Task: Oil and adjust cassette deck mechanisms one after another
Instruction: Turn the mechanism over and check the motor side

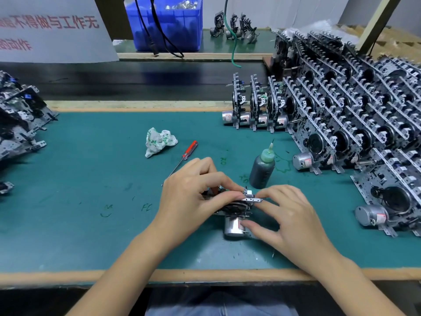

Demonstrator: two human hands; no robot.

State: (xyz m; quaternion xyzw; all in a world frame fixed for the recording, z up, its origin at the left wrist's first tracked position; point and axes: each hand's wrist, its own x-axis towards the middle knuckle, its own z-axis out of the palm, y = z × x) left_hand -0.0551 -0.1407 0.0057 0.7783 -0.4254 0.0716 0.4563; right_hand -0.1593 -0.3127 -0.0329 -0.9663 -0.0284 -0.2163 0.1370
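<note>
One metal cassette deck mechanism with silver motor (234, 213) near front edge of green-matted table (91, 179), centre. Left hand (193, 192) grips its top, fingers curled; right hand (287, 215) pinches bracket end, thumb on motor: likely steadying for adjustment. One dark oil bottle with green nozzle (262, 168) just behind, one red-handled screwdriver (182, 159), one crumpled rag (159, 141) within reach. Stacked mechanisms (353, 137) along right edge: too many to count.

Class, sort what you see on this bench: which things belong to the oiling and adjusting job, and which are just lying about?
Job: mechanism held by left hand and right hand; oil bottle; screwdriver; stacked mechanisms.

Lying about: crumpled cloth; blue bin; green wire.
</note>
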